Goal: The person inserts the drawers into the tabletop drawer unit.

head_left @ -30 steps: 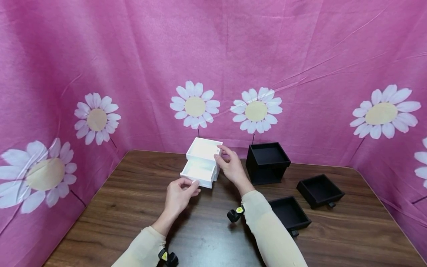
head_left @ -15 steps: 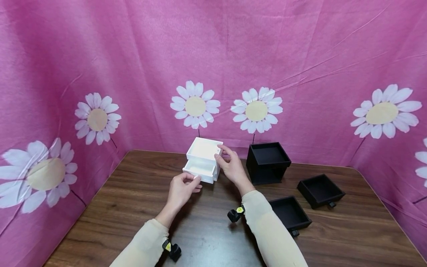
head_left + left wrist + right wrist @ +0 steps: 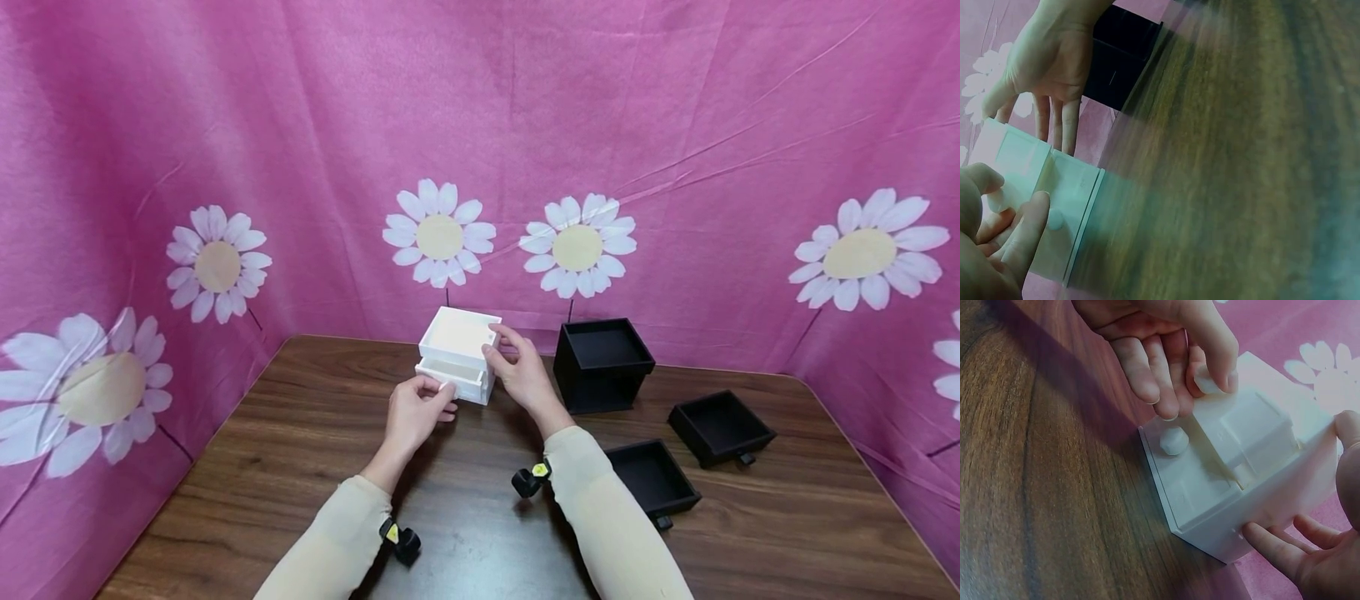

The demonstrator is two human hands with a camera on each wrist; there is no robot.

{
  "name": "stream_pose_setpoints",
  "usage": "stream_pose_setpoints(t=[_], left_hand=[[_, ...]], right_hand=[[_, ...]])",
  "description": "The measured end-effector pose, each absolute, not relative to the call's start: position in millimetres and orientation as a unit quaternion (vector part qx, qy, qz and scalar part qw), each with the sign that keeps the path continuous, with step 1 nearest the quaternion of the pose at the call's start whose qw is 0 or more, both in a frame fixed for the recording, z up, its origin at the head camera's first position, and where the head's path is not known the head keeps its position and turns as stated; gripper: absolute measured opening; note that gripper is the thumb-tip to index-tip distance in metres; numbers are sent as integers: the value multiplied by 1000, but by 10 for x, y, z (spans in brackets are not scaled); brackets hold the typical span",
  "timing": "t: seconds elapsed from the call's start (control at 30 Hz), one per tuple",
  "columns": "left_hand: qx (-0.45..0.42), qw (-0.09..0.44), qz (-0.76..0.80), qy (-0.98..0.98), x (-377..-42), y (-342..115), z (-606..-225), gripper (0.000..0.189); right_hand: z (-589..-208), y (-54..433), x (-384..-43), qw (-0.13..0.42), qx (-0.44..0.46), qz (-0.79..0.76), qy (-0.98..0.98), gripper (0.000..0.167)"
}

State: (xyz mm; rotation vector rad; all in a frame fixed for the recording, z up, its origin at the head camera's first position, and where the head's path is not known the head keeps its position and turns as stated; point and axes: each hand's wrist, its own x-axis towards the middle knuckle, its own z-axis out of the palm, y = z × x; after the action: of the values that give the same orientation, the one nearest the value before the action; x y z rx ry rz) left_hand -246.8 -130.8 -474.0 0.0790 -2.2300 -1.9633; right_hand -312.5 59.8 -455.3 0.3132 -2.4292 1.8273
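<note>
A small white two-drawer box (image 3: pixel 459 335) stands on the table, its upper drawer (image 3: pixel 450 375) sticking partly out at the front. With thumb and index finger my left hand (image 3: pixel 414 417) pinches the round knob (image 3: pixel 1207 381) of that drawer; the other fingers hang below. The lower drawer (image 3: pixel 1194 481) sits flush in the box, and its knob (image 3: pixel 1174 440) shows free. On the box's right side my right hand (image 3: pixel 522 377) rests, thumb and index at the top edge, remaining fingers extended along the side wall in the right wrist view.
To the right stands a black box frame (image 3: pixel 602 367) with a hollow front. Two black drawers lie on the wooden table (image 3: pixel 262 467): one drawer (image 3: pixel 652 479) beside my right sleeve, another drawer (image 3: pixel 722 427) farther right. A pink flowered cloth (image 3: pixel 675 125) hangs behind.
My left hand has moved away from me, and the upper white drawer has slid farther into its box. The right hand has stayed at the box's side.
</note>
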Motion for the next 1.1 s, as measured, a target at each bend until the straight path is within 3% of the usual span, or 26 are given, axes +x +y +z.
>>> stream_pose_setpoints(t=[0.53, 1.1], left_hand=[[33, 91, -643, -759, -2605, -1253, -4677, 17], [42, 57, -628, -775, -2613, -1265, -4677, 27]], right_hand=[[-4519, 578, -3128, 44, 102, 599, -793, 48], [-4537, 587, -3100, 33, 103, 596, -796, 51]])
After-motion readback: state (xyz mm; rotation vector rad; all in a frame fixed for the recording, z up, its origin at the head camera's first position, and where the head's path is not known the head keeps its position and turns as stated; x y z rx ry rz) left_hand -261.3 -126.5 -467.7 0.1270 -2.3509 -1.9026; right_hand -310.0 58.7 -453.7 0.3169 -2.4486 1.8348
